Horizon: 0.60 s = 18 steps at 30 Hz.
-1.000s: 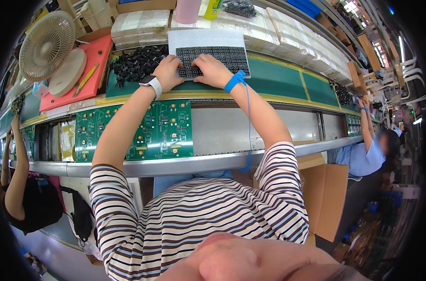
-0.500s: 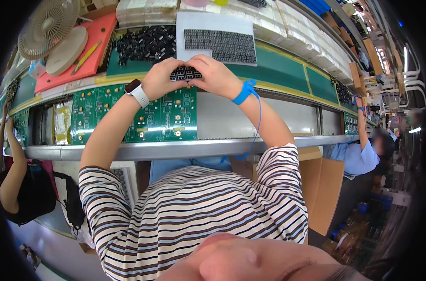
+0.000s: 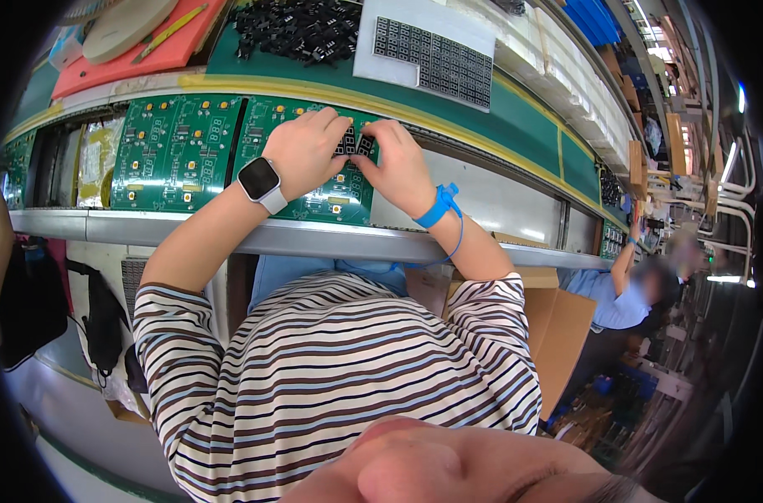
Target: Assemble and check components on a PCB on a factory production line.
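Over the right part of a green circuit board (image 3: 264, 126), my hands are close together. My left hand (image 3: 308, 152) is closed on a short row of black seven-segment displays (image 3: 349, 141) with white digits. Between the thumb and fingertips of my right hand (image 3: 400, 172), a separate seven-segment display (image 3: 365, 145) is pinched, tilted and a small gap from the row. My fingers hide part of the displays and of the board beneath. Another green circuit board (image 3: 176, 151) with orange-yellow buttons lies to the left.
Behind the rail, a white foam sheet (image 3: 402, 74) carries rows of displays beside a heap of black components (image 3: 298, 32). A yellow cutter (image 3: 170, 32) rests on a coral foam slab (image 3: 88, 74). A metal edge (image 3: 230, 232) runs before me. A co-worker (image 3: 612, 293) sits at right.
Both hands have come down and nearer from the rail's far edge to over the circuit board. One display is now apart from the row, in my right hand. The whole view has shifted.
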### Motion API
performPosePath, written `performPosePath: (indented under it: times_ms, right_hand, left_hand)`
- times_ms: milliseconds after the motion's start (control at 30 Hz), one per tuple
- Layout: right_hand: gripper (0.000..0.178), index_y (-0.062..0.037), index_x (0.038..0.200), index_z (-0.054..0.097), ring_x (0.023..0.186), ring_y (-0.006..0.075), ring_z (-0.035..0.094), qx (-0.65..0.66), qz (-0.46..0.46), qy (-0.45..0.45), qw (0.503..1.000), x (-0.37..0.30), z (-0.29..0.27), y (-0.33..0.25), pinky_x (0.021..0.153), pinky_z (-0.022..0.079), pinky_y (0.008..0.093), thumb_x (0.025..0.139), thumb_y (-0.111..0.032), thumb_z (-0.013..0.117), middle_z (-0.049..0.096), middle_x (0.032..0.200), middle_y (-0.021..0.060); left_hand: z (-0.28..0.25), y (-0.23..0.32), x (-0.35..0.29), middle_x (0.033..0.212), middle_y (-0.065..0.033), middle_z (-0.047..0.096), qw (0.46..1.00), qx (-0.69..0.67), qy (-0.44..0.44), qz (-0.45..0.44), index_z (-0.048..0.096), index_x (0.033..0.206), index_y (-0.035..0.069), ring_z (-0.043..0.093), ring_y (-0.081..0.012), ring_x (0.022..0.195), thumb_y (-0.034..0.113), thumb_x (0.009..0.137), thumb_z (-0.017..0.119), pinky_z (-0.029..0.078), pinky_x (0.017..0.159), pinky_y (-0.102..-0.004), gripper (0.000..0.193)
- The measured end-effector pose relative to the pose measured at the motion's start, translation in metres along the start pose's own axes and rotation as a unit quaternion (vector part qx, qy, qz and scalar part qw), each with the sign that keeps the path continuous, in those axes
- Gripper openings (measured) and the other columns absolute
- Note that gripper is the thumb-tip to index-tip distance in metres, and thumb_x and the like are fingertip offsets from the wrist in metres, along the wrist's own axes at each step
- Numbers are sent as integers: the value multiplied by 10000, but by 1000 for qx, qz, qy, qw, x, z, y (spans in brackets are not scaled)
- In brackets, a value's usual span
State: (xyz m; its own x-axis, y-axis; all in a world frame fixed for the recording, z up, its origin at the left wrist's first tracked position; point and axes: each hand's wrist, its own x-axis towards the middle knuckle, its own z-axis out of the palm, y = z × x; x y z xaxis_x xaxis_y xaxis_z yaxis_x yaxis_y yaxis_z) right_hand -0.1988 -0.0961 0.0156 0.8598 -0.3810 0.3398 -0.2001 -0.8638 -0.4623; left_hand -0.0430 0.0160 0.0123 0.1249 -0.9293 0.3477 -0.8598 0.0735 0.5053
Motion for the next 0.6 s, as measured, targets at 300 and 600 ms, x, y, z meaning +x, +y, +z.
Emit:
performPosePath:
  times_ms: [300,600]
  right_hand:
    - [395,-32,1007,570,972,322,585,13,-20,-47,999,0,3,19,824,489,371,661,-48,760,608,1019,135]
    - [350,-24,956,573,992,322,555,-3,-30,-72,997,2,0,19,849,466,388,661,-70,755,597,1026,126]
  left_hand:
    - [-5,2,-30,893,-87,572,999,-17,-25,21,553,1037,64,598,-263,835,156,675,719,510,681,-363,409]
    - [0,1,-40,908,-92,587,998,-16,-57,18,544,1061,56,619,-267,793,160,661,735,505,675,-365,455]
